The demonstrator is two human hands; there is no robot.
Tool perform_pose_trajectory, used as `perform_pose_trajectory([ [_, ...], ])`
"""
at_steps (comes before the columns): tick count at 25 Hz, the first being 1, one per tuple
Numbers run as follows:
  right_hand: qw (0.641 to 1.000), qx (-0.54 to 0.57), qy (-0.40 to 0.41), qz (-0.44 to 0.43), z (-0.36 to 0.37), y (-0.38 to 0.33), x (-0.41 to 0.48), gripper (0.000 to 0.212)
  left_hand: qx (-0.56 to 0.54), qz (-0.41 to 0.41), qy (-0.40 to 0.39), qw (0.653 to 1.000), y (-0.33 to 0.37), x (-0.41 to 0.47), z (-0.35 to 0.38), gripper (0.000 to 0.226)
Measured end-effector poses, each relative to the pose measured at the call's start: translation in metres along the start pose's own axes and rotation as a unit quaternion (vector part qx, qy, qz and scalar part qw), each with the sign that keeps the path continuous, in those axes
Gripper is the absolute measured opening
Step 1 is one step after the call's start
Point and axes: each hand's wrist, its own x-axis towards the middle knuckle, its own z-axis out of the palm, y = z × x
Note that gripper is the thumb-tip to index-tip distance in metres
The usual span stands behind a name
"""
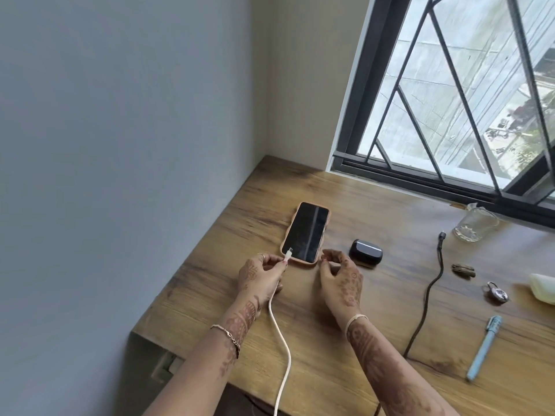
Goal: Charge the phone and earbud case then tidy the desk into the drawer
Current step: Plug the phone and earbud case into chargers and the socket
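A phone (306,231) in a peach case lies face up on the wooden desk (330,340), its screen dark. My left hand (261,273) pinches the plug end of a white cable (282,340), and the plug tip sits over the phone's near edge. My right hand (341,276) hovers by the phone's near right corner with curled fingers, holding nothing that I can see. A black earbud case (365,251) lies closed just right of the phone. A black cable (428,295) runs across the desk farther right, its plug lying free.
A glass tumbler (476,223) stands by the window frame. To the right lie a small brown clip (463,271), a padlock (497,292), a light blue pen (483,348) and a pale object (543,288) at the frame edge. A wall bounds the desk's left side.
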Motion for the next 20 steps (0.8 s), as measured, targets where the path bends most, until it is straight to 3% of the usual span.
perform_pose_trajectory([
  [4,0.999,-0.006,-0.016,0.031,0.000,-0.008,0.003,0.028,0.038,0.034,-0.004,0.999,-0.002,0.006,0.003,0.011],
  [11,0.997,-0.063,-0.039,0.019,0.006,-0.020,0.003,0.031,-0.054,0.008,0.006,0.998,0.001,0.009,0.009,0.005],
  [15,0.988,0.068,-0.036,0.133,0.014,-0.020,0.012,0.031,-0.062,0.014,0.017,0.998,-0.002,0.009,0.010,0.012],
  [20,0.942,0.254,-0.033,0.218,0.023,-0.016,0.021,0.013,-0.107,0.010,0.020,0.994,0.003,0.005,0.008,0.010],
])
